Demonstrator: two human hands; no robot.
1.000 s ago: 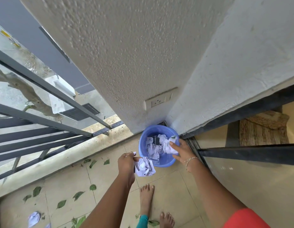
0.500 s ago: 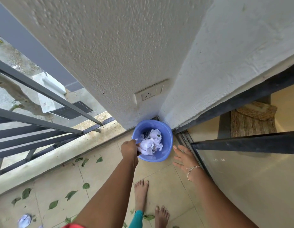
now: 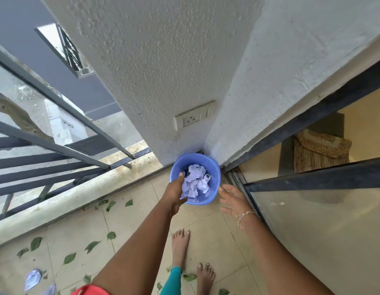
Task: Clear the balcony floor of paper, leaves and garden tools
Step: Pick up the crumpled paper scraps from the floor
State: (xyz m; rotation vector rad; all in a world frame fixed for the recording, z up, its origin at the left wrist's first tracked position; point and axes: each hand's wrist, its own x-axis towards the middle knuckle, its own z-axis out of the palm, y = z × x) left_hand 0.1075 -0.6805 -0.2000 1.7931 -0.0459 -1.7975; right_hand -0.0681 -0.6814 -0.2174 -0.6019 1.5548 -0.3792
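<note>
- Head view: the paper step is in hand. The left hand [image 3: 174, 193] reaches into the round blue plastic bucket [image 3: 215, 173] in the wall corner and touches the crumpled white paper [image 3: 195, 177] inside. Its fingers are hidden, so I cannot tell its grip.
- The right hand [image 3: 231, 199] hovers beside the rim, fingers spread, holding nothing.
- Next, probably: gather the white paper scraps [image 3: 32, 276] and scattered green leaves [image 3: 69, 258] at lower left.
- The grey metal railing [image 3: 57, 150] and glass sliding door [image 3: 312, 226] hem in the floor.

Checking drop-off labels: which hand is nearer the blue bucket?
Left. The left hand is over the rim of the blue bucket, at the crumpled paper; the right hand hovers open beside it, apart.
</note>
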